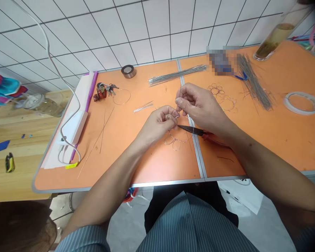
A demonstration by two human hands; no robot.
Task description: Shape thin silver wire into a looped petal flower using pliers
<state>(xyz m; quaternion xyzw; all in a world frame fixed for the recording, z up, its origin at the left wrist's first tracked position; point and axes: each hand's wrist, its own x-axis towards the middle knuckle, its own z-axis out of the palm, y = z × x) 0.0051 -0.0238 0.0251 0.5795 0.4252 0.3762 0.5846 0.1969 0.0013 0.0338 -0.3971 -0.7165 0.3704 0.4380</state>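
Observation:
My left hand [160,122] is closed in a pinch on a thin wire ring [182,141] with small petal-like loops along its lower edge. Just to its right, my right hand [199,105] is also closed, thumb against forefinger, on what looks like the wire's end; the fingers partly hide it. Beneath my right hand and wrist lie pliers [190,129] with dark jaws and red handles, the jaws pointing left towards the ring. Two looped wire flower shapes rest beyond my right hand, one a small dark flower [216,89], the other a wider ring [228,103].
Wire bundles lie at the back [177,75] and right [254,82]. A tape roll [128,71], keys [109,90], short wires [143,106] and a white power strip [75,127] are to the left. A white spool ring [302,103] and a glass jar [274,42] stand right.

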